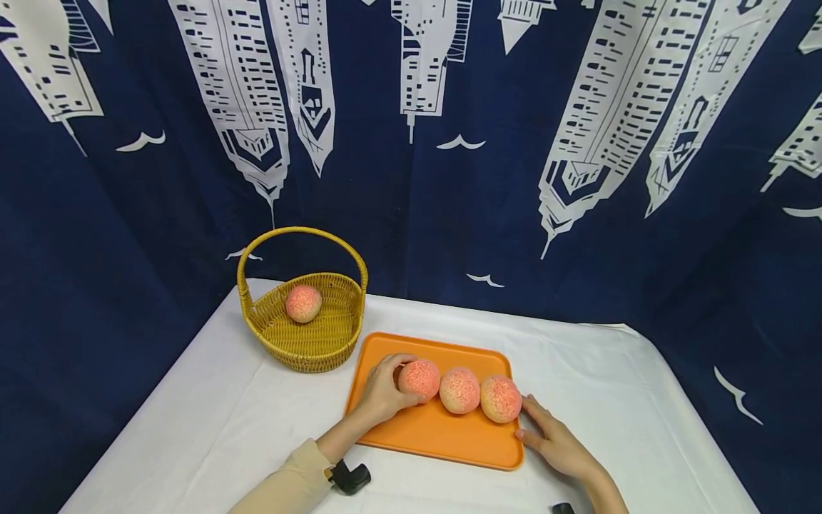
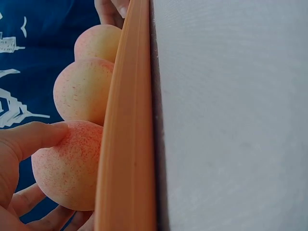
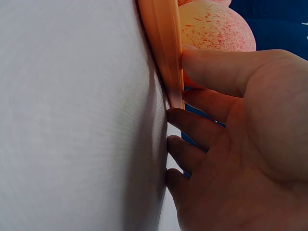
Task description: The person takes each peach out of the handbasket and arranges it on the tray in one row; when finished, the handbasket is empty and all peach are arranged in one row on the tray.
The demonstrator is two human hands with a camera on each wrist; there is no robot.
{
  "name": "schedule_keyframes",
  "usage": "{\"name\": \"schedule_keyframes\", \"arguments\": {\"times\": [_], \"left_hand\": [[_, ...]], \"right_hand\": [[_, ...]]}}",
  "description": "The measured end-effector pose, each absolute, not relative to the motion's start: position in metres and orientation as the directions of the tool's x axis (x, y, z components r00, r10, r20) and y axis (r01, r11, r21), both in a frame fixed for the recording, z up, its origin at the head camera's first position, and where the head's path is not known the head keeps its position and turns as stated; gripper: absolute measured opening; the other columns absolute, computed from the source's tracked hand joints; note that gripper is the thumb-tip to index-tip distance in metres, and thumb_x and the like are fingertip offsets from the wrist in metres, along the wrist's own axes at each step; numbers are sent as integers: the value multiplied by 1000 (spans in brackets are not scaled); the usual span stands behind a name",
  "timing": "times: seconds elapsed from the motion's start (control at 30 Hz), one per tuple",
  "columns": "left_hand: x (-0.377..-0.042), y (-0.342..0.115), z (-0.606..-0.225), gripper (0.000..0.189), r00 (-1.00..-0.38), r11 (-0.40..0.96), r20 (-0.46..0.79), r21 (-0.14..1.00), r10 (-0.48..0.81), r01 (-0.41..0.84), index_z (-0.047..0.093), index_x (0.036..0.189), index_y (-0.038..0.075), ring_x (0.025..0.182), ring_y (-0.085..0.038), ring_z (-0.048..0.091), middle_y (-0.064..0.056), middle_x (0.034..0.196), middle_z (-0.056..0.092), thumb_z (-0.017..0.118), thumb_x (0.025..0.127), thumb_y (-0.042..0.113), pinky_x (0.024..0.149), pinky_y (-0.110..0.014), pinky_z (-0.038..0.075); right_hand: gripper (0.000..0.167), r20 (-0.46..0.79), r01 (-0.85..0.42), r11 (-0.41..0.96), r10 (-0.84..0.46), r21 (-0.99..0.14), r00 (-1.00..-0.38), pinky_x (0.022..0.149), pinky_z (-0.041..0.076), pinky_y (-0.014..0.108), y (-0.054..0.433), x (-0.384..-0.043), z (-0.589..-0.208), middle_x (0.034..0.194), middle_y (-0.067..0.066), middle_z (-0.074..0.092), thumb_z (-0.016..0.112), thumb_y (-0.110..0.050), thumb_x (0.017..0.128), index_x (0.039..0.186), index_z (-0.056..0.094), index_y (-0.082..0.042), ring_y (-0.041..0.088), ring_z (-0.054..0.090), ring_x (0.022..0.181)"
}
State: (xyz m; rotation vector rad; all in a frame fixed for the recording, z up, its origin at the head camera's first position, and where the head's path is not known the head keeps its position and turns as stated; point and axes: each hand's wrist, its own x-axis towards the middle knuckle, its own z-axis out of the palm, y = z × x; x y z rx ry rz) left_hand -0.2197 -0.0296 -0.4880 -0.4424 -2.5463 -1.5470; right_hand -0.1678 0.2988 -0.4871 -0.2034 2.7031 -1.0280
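Three pink-and-cream peaches stand in a row on an orange tray (image 1: 430,439). My left hand (image 1: 384,391) grips the leftmost peach (image 1: 422,380), thumb on the near side and fingers round the far side. In the left wrist view the thumb presses on that peach (image 2: 72,168), and some fingers are partly hidden behind it. Beside it sit the middle peach (image 1: 459,390) and the right peach (image 1: 501,399). At the tray's right edge rests my right hand (image 1: 559,444), its fingers loosely extended, with thumb and fingertips against the rim (image 3: 168,53).
Behind the tray to the left stands a yellow wicker basket (image 1: 308,350) with a tall arched handle and one peach (image 1: 303,303) inside. A white cloth (image 1: 212,428) covers the table. A navy curtain (image 1: 411,235) with white building prints hangs behind the table.
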Motion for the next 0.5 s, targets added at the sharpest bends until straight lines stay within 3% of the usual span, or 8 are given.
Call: {"name": "schedule_keyframes", "arguments": {"times": [0.27, 0.5], "left_hand": [[-220, -32, -486, 70, -948, 436, 262, 843, 180, 316, 59, 126, 6, 106, -28, 56, -14, 119, 60, 90, 65, 22, 89, -45, 46], [-229, -64, -457, 65, -900, 356, 430, 832, 69, 425, 58, 127, 2, 109, -35, 55, -19, 120, 58, 85, 69, 13, 87, -50, 52]], "right_hand": [[71, -191, -27, 742, -207, -670, -959, 112, 13, 68, 298, -166, -486, 157, 29, 19, 62, -30, 94, 150, 33, 2, 49, 14, 145], [71, -179, -37, 738, -212, -674, -961, 112, 14, 68, 298, -165, -486, 157, 30, 19, 62, -30, 94, 149, 33, 2, 49, 14, 145]]}}
